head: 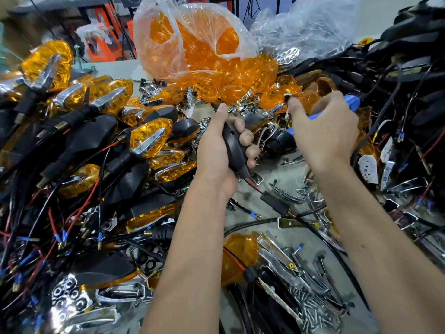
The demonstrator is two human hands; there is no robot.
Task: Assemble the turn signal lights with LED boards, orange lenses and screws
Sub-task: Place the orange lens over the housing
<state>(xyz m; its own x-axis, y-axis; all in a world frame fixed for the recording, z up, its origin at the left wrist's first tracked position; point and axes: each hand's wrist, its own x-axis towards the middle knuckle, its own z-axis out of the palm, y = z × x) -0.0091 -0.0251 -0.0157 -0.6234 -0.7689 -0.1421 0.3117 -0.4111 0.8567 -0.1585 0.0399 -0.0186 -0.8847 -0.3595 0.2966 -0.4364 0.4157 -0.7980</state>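
Piles of parts cover the surface (284,182). Left hand (216,150) fingers (245,137) wrap a black housing (234,150); right hand (325,131) pinches something small, blue screwdriver (350,101) under its fingers.

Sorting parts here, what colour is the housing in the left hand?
Black, seen in the head view: the housing gripped by the left hand.

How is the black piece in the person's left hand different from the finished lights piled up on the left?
The black housing gripped in the left hand shows no orange lens from here; the finished turn signals in the pile carry orange lenses with chrome trim. The housing is held up above the table, while the finished ones lie heaped and tangled. Both have black bodies and trailing red and black wires.
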